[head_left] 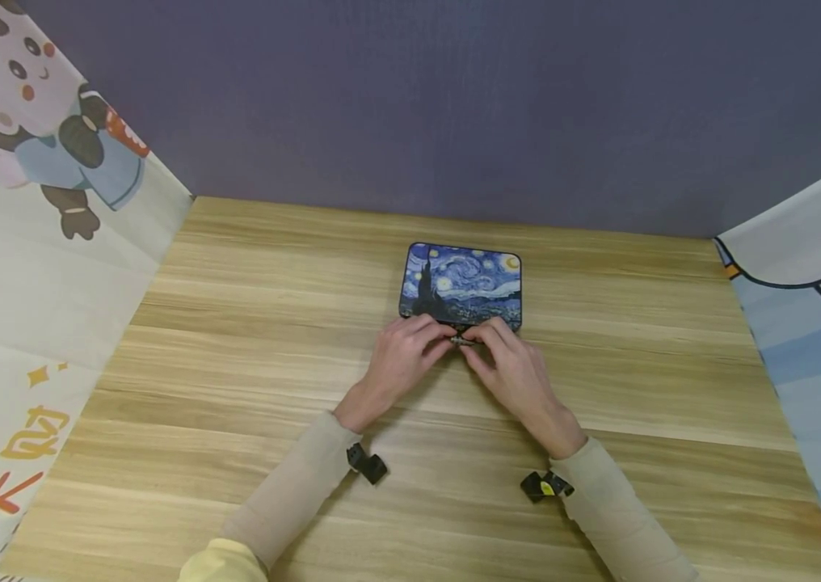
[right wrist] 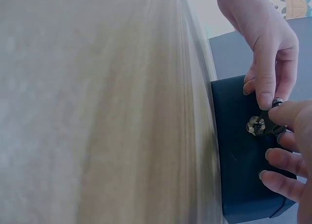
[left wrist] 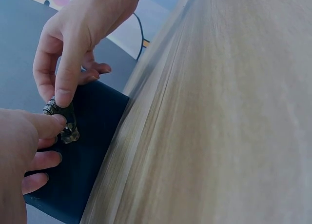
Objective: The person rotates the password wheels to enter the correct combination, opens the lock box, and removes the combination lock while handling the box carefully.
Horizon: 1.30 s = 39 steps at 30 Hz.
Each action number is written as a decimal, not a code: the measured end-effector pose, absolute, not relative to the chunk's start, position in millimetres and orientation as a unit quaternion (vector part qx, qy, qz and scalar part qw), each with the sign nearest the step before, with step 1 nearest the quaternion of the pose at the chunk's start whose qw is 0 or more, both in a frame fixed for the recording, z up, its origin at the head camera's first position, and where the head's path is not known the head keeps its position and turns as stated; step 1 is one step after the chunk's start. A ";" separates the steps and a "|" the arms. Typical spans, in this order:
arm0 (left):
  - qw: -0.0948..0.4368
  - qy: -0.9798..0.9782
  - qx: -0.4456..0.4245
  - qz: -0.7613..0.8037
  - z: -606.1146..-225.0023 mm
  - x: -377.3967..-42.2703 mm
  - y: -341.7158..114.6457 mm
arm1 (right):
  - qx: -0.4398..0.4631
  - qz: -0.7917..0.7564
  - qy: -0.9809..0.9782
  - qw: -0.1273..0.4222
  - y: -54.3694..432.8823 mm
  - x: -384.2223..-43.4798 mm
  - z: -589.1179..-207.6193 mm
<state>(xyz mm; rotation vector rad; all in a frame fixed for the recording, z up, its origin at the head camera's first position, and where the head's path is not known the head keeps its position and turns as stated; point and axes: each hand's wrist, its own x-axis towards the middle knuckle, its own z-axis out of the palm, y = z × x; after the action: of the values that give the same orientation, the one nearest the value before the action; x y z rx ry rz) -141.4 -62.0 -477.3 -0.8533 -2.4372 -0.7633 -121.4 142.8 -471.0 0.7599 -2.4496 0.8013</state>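
Observation:
A box (head_left: pixel 463 283) with a swirling blue night-sky painting on its lid stands on the table, its plain dark front side (left wrist: pixel 100 112) facing the person. On that front is a shiny metal clasp (left wrist: pixel 69 133), and at it a small dark combination padlock (right wrist: pixel 267 125) with ridged number dials (left wrist: pixel 50 106). My left hand (head_left: pixel 405 354) pinches the padlock from the left between thumb and forefinger. From the other side my right hand (head_left: pixel 515 368) pinches it at the dial end. Fingertips hide much of the lock, and its digits cannot be read.
The wood-grain table (head_left: pixel 272 323) extends around the box. A dark blue-grey wall panel (head_left: pixel 454 113) rises behind it. Printed cloths hang at the left (head_left: pixel 54 267) and right (head_left: pixel 810 339). Each wrist carries a small black camera (head_left: pixel 367 465).

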 end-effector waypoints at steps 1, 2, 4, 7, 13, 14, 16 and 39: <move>0.222 -0.883 -0.309 -0.275 -477.2 -141.3 -61.9 | 0.276 0.290 -0.888 0.226 142.9 -121.5 -471.1; 0.222 -0.883 -0.309 -0.274 -477.1 -141.3 -61.9 | 0.276 0.290 -0.888 0.226 142.9 -121.5 -471.1; 0.224 -0.884 -0.309 -0.272 -477.0 -141.2 -61.8 | 0.277 0.290 -0.887 0.228 143.0 -121.5 -471.2; 0.227 -0.883 -0.309 -0.270 -477.4 -141.0 -61.8 | 0.277 0.288 -0.888 0.229 143.0 -121.3 -471.4; 0.228 -0.883 -0.308 -0.270 -476.9 -140.7 -61.7 | 0.276 0.287 -0.888 0.229 142.7 -120.9 -471.5; 0.227 -0.884 -0.308 -0.270 -476.7 -140.6 -61.7 | 0.276 0.286 -0.889 0.229 142.7 -120.9 -471.4; 0.228 -0.883 -0.308 -0.270 -476.6 -140.6 -61.6 | 0.276 0.286 -0.889 0.229 142.8 -120.9 -471.5; 0.224 -0.886 -0.304 -0.270 -477.0 -140.3 -61.0 | 0.271 0.294 -0.889 0.222 143.0 -121.0 -471.1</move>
<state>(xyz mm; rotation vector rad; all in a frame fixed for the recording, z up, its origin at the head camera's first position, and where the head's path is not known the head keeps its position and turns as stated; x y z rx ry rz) -140.3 -61.0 -477.0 -0.8391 -2.4447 -0.7456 -121.0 143.0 -471.1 0.7499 -2.4566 0.8135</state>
